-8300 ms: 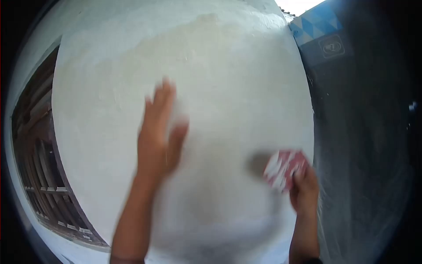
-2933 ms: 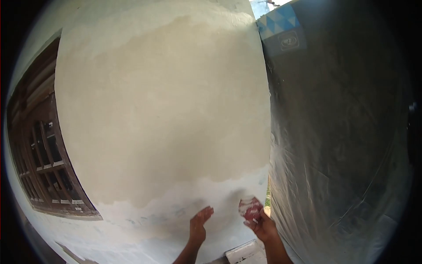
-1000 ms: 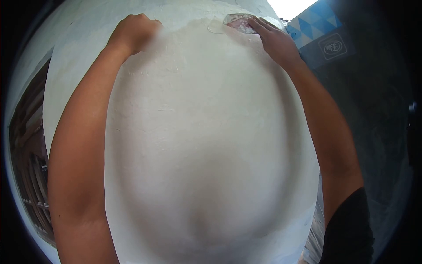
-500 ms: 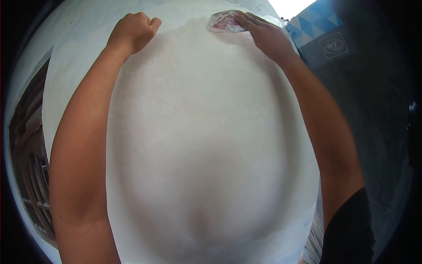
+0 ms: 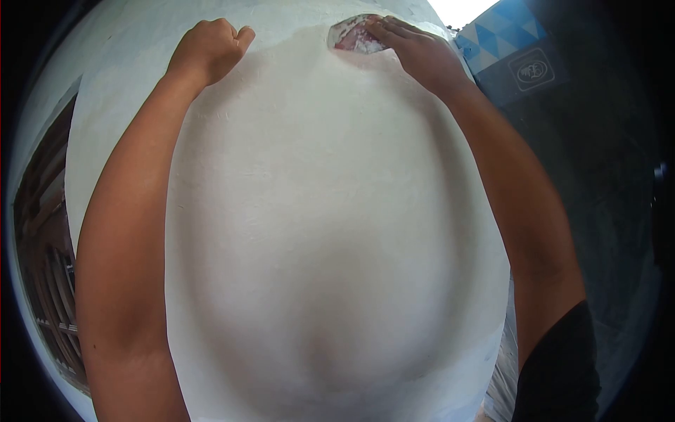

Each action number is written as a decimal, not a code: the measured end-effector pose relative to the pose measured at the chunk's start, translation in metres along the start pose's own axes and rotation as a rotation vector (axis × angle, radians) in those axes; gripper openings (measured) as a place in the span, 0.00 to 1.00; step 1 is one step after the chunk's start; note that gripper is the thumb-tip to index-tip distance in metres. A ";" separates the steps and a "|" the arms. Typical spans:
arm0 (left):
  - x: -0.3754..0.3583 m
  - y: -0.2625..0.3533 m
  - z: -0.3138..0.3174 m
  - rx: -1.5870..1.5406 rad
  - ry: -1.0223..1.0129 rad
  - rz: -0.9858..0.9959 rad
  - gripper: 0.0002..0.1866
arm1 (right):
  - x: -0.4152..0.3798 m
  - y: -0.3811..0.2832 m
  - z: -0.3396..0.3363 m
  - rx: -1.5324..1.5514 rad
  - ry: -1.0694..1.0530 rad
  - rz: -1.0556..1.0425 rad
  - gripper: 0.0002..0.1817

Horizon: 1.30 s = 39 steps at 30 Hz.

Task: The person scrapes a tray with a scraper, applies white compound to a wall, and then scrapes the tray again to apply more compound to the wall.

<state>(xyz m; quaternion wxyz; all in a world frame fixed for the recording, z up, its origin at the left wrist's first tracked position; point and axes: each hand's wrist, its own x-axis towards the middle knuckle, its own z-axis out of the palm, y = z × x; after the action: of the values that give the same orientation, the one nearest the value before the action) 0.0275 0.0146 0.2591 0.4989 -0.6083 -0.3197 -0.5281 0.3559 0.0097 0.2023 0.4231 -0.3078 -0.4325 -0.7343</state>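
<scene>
My left hand [image 5: 211, 50] is closed in a fist against the upper left of the pale, smooth wall [image 5: 309, 162], thumb toward the right. Its curled fingers hide whatever may be inside. At the upper right, my right hand [image 5: 425, 58] grips a flat, reddish scraper-like piece [image 5: 357, 35] smeared with white paste. The fingers lie over its right end, while its left part lies against the wall. A faint darker patch of wall surrounds the piece. Both arms are stretched up, and their shadows fall on the wall between them.
A dark opening with wooden slats or bars [image 5: 53, 274] is at the left edge. On the right are a blue-and-white triangle pattern [image 5: 500, 39] and a dark surface with a square emblem [image 5: 532, 70]. Crumpled plastic sheeting [image 5: 503, 380] shows at lower right.
The reddish piece has tilted and shifted slightly left, showing more of its smeared face. My right hand moved with it. My left fist has drifted very slightly left.
</scene>
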 end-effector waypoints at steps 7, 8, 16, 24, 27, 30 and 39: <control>-0.004 -0.006 0.000 -0.003 0.013 0.049 0.27 | -0.017 0.026 -0.005 -0.057 0.061 -0.083 0.32; -0.004 -0.004 -0.001 -0.002 0.016 0.052 0.27 | -0.015 0.023 -0.006 -0.041 0.101 -0.053 0.32; 0.001 -0.007 0.003 -0.018 0.005 0.009 0.30 | -0.003 0.003 0.005 -0.150 -0.105 -0.108 0.34; 0.000 -0.003 0.003 -0.005 0.035 0.014 0.29 | 0.001 0.002 0.004 -0.153 0.074 -0.070 0.31; 0.001 -0.003 0.003 -0.002 0.031 -0.001 0.29 | 0.005 -0.010 0.009 -0.092 0.025 -0.169 0.32; 0.001 -0.003 0.002 -0.002 0.030 0.018 0.28 | -0.015 0.019 0.016 -0.066 0.000 -0.168 0.31; -0.002 0.001 0.000 0.033 0.041 0.005 0.26 | 0.004 -0.006 0.002 -0.052 0.001 -0.008 0.32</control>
<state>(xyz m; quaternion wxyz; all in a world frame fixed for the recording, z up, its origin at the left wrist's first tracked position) 0.0284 0.0149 0.2567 0.5167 -0.5898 -0.3166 -0.5338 0.3489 0.0117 0.2045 0.4123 -0.3165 -0.4143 -0.7472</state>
